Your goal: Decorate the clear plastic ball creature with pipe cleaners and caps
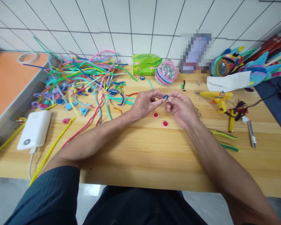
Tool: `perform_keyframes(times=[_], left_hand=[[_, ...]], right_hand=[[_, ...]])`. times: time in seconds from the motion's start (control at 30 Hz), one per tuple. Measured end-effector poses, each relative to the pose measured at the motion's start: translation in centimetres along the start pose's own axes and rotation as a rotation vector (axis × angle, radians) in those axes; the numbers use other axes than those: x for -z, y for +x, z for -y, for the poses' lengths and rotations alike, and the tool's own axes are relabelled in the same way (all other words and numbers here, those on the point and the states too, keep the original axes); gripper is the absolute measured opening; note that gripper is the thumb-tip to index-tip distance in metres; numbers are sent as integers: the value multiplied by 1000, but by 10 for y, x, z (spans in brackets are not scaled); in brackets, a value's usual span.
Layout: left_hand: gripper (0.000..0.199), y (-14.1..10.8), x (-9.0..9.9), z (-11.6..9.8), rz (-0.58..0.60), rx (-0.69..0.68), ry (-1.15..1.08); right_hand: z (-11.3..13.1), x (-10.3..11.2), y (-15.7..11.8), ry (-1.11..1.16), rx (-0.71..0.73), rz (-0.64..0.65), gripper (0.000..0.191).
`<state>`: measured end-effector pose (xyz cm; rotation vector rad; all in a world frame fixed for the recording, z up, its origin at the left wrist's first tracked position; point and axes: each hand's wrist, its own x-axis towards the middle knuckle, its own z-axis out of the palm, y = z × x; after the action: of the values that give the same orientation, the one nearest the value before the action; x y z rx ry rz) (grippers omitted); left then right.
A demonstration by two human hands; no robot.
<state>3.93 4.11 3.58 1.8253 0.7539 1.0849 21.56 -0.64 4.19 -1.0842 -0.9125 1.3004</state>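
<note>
A short blue pipe cleaner piece [166,97], bent into a small arch, is pinched between both hands above the wooden table. My left hand [144,104] holds its left side with thumb and forefinger. On its right side, the fingertips of my right hand [180,107] are closed, with the other fingers curled. Two red discs with pale pink rims lie on the table just below the hands, one disc [155,115] nearer my left hand and the other disc [165,123] a little closer to me.
Tangled pipe cleaners [84,75] cover the back left. A white power bank [34,129] lies at left. Behind the hands are a green packet [146,64] and a round striped ornament [166,73]. A yellow glue gun [219,99], pliers [223,135] and a cutter [251,132] lie right.
</note>
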Motion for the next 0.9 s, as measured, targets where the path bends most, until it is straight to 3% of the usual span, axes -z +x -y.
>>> perform_keyframes(times=[0.37,0.9], left_hand=[[25,0,-1,7,-14,50,12],[15,-2,5,14,39,-307,465]], right_hand=[[2,0,0,11,-23,5,25],[5,1,0,30,-75,21,24]])
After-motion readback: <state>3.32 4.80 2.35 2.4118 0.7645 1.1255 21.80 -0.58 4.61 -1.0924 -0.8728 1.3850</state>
